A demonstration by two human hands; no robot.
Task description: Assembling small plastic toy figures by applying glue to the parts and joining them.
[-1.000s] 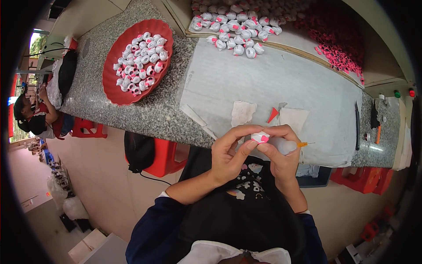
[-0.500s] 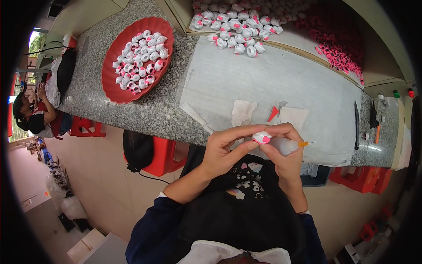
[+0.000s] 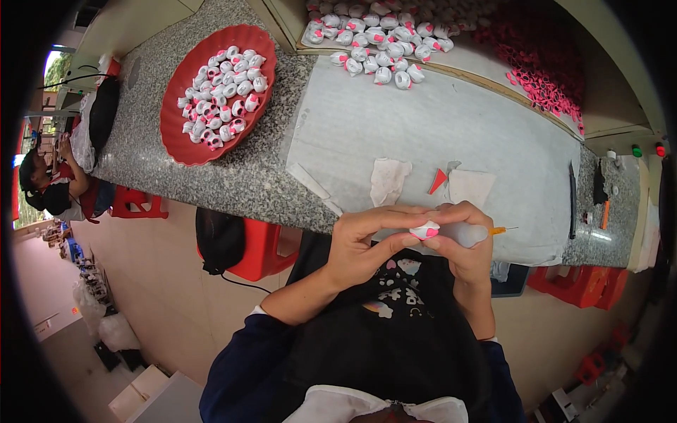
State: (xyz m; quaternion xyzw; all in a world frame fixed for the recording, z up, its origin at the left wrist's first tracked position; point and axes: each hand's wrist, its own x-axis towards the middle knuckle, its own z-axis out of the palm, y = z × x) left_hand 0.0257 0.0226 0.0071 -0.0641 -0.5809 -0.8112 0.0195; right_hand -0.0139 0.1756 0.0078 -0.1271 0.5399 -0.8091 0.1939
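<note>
Between the fingertips and thumbs of both hands sits a small rounded white piece with pink parts (image 3: 424, 230), probably a toy part. My left hand (image 3: 356, 243) pinches it from the left. My right hand (image 3: 462, 243) presses it from the right and also keeps a translucent squeeze bottle (image 3: 471, 234) in its palm. An orange needle tip (image 3: 498, 230) on the bottle points right. Both hands are above the near edge of the white work sheet (image 3: 430, 120). My fingers partly hide the piece and the bottle.
A red scalloped bowl (image 3: 173, 134) of similar pieces stands left. More white pieces (image 3: 384, 49) and a pile of small pink parts (image 3: 546, 92) lie on the back shelf. Cloth scraps (image 3: 390, 180) and a red triangular scrap (image 3: 437, 181) lie on the sheet. A person (image 3: 60, 180) sits far left.
The white and pink piece has turned a little between my fingers and moved slightly down and right. My right hand and the bottle have shifted slightly right.
</note>
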